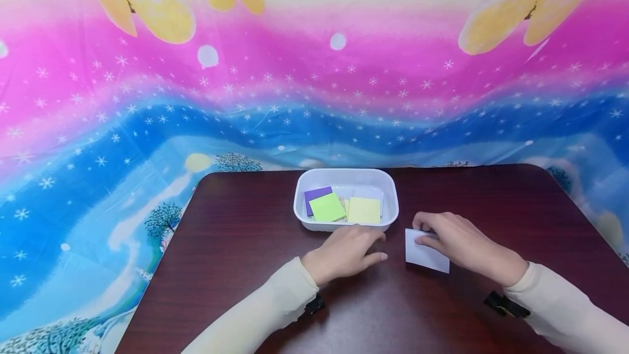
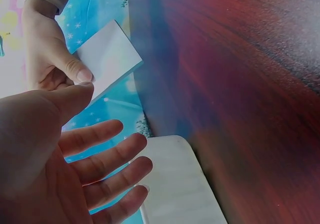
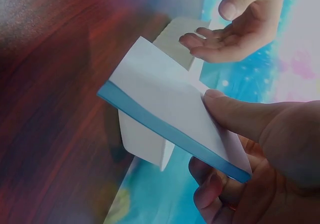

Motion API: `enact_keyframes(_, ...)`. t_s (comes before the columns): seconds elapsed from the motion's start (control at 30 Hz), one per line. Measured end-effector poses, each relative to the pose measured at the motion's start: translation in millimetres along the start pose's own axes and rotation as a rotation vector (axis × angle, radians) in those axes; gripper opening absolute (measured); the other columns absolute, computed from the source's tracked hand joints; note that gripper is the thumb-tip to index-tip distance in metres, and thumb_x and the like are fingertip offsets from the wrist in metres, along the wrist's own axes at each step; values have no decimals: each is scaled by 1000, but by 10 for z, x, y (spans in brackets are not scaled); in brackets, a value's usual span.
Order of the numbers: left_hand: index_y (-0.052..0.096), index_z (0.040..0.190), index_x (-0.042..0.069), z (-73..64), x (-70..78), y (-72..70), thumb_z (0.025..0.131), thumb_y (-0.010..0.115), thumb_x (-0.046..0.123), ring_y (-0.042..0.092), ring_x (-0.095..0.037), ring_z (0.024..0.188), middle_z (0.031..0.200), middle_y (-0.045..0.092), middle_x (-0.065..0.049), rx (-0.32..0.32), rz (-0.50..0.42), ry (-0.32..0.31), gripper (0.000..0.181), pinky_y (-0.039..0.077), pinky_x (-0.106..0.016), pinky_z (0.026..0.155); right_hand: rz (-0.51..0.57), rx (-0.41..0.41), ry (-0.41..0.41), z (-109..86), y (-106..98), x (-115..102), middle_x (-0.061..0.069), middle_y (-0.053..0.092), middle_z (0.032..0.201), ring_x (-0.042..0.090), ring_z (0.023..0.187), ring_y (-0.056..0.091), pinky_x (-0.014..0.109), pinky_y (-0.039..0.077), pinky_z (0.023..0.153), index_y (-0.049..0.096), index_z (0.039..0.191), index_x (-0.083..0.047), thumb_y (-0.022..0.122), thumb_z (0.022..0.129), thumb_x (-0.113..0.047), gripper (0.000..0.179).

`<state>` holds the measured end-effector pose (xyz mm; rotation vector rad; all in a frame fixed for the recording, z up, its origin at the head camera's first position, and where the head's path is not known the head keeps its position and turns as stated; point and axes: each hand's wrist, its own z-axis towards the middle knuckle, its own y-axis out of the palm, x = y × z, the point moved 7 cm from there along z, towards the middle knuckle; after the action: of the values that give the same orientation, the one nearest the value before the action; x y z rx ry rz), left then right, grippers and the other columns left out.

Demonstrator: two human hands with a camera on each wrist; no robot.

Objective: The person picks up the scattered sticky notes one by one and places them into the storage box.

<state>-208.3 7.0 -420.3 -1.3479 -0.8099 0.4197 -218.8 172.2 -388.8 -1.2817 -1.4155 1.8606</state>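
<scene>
My right hand (image 1: 459,239) pinches a sticky note pad (image 1: 426,254) between thumb and fingers, above the table to the right of a white plastic tub (image 1: 297,213). The pad shows a plain white face, and in the right wrist view its edge is blue. My left hand (image 1: 346,250) holds nothing; its fingers are spread and slightly bent in the left wrist view, just in front of the tub's near wall. Inside the tub lie a purple pad (image 1: 309,195), a lime green pad (image 1: 327,208) and a pale yellow pad (image 1: 364,210), with other pieces partly hidden beneath.
A dark reddish-brown table (image 1: 236,223) carries the tub near its far edge. Behind it hangs a patterned cloth (image 1: 295,81) in pink and blue with snowflakes. Dark wrist-worn devices (image 1: 506,305) sit below both sleeves.
</scene>
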Motion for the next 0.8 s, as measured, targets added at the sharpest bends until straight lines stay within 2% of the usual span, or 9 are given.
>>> enact_keyframes(0.33,67,127,17,17,6,-71,99,62,44,68,-11,102,117,73,2,29,39,5,39,54,-27,87,-6,7,7,9,-63,-23,-11,59,74,4,61,45,22,38,54,66,93,-19,78,88,-15,14)
enact_keyframes(0.8,66,130,19,54,-21,-149,99,62,44,68,-11,104,120,73,3,27,24,-21,40,55,-27,89,-16,16,5,49,-110,-12,-10,60,76,4,62,45,23,39,55,66,95,-17,78,87,-14,14)
